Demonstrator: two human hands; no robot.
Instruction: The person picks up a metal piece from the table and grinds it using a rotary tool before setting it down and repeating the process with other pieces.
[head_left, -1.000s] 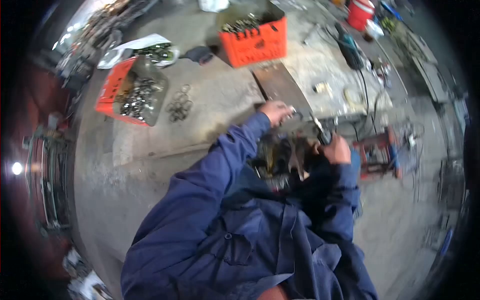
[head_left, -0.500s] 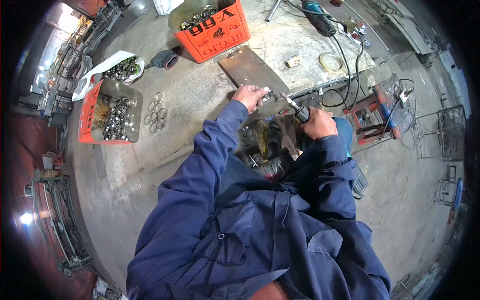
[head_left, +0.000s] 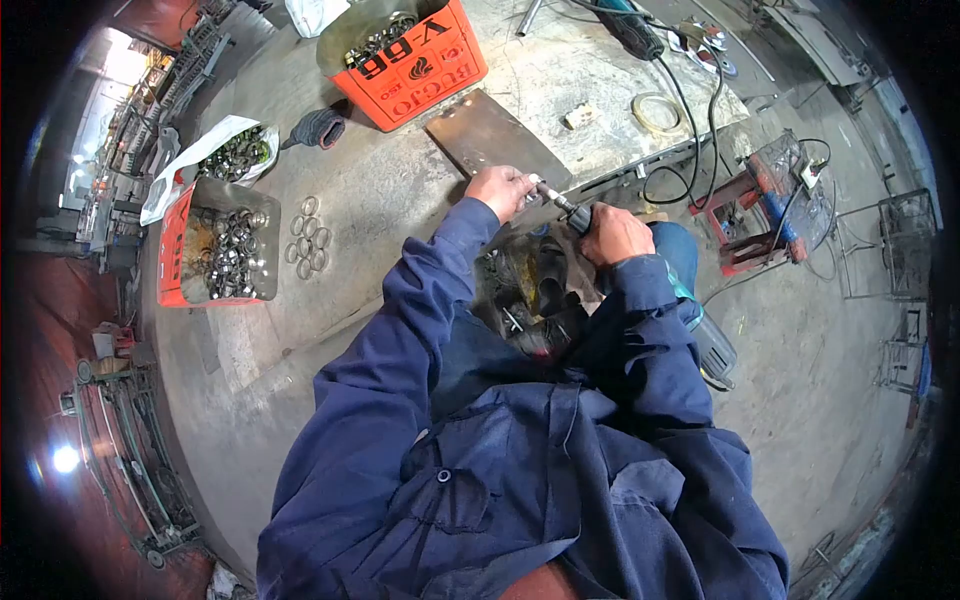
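Note:
My left hand [head_left: 498, 192] is closed round a small metal ring [head_left: 531, 197] near the front edge of a flat metal plate [head_left: 495, 137]. My right hand [head_left: 617, 237] grips the dark neck of a power tool [head_left: 578, 217], whose teal and grey body shows behind my right forearm. The tool's pale tip meets the ring at my left fingertips. Several loose metal rings [head_left: 307, 240] lie on the table to the left. Beside them stands a cut-open orange container [head_left: 175, 245] with shiny metal parts inside.
A second orange container [head_left: 425, 70] holds metal parts at the back. Near it are a dark glove [head_left: 318, 129] and a white bag [head_left: 170, 180] of parts. A yellowish coil [head_left: 656, 113], another power tool [head_left: 630, 32] and its cable are at the back right. A red stand [head_left: 735, 225] is on the floor.
My right hand has moved left with the tool, bringing its tip from a gap away to the ring. The view has shifted slightly.

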